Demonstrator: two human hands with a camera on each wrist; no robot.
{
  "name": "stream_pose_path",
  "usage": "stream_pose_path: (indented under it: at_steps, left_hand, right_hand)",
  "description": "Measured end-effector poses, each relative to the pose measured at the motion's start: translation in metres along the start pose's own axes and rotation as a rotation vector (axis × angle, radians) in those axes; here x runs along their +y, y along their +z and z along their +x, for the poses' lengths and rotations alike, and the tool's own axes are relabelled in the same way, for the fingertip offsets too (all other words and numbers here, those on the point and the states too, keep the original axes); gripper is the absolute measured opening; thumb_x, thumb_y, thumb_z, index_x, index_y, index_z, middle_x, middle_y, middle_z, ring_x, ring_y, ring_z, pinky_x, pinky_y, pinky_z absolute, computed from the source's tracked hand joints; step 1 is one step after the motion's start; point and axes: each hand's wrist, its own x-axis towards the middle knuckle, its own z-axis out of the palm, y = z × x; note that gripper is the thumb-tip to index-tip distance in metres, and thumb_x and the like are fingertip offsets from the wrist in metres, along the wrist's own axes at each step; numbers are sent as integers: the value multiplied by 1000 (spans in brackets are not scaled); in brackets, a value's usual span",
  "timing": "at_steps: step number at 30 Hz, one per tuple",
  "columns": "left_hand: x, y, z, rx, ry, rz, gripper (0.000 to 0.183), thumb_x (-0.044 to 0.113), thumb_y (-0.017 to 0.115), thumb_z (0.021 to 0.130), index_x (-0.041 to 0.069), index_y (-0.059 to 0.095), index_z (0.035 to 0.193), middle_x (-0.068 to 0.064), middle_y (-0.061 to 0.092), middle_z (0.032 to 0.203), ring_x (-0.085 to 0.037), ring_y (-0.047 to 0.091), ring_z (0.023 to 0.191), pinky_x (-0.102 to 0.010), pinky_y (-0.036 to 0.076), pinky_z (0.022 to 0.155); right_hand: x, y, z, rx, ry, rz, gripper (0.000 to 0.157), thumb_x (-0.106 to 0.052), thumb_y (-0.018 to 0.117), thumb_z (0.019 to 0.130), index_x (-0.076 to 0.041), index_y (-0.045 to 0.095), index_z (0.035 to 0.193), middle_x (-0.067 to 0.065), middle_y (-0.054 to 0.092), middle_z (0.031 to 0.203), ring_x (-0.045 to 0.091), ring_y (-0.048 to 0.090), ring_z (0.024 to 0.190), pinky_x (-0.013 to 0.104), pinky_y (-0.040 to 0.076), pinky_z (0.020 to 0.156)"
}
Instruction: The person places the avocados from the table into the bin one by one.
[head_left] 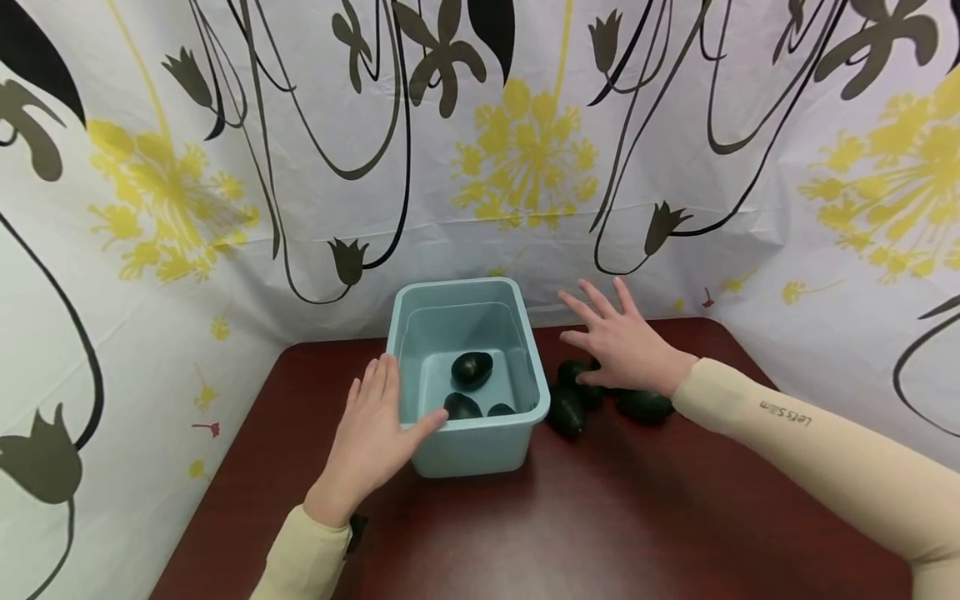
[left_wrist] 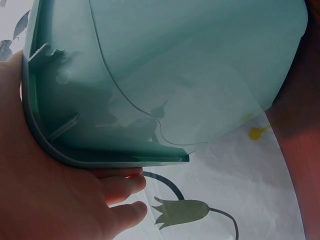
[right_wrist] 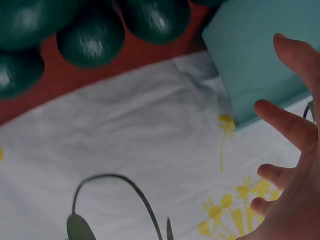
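In the bin (head_left: 472, 452), two part-hidden avocados (head_left: 461, 407)

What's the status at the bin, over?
Left grip against bin. Right grip empty, spread, near loose avocados. Three avocados visible inside. No obstruction apparent.

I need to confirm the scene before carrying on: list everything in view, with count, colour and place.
Bin: one, pale blue-green, on the table
Avocados in the bin: three visible, dark green, on its floor
Loose avocados: at least four, dark green, right of the bin
Table: one, reddish brown, under the bin
Patterned cloth: count unclear, white with yellow, black and grey-green, behind the table
Sleeves: two, cream, on the arms
Left hand: one, bare, at the bin's left rim
Right hand: one, bare, above the loose avocados
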Motion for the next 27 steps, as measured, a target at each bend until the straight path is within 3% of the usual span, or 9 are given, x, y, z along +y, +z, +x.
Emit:
stream_pose_path:
  at_steps: [18,27]
  left_hand:
    - [-1,2,0,-1,-9,-13,118,86,41,84,0,16,160,-17,14,166,-33,10,153,-56,11,120]
    - [-3,2,2,2,0,-7,118,87,41,84,1,16,160,-16,14,166,-34,11,153,-56,11,120]
  right_hand:
    - [-21,41,-23,-70,66,97,62,-67,77,75,-20,77,114,19,35,158,47,15,148,77,6,109]
    - [-36,53,-27,-100,85,78,61,-72,70,79,-19,79,108,20,37,157,47,16,148,76,9,109]
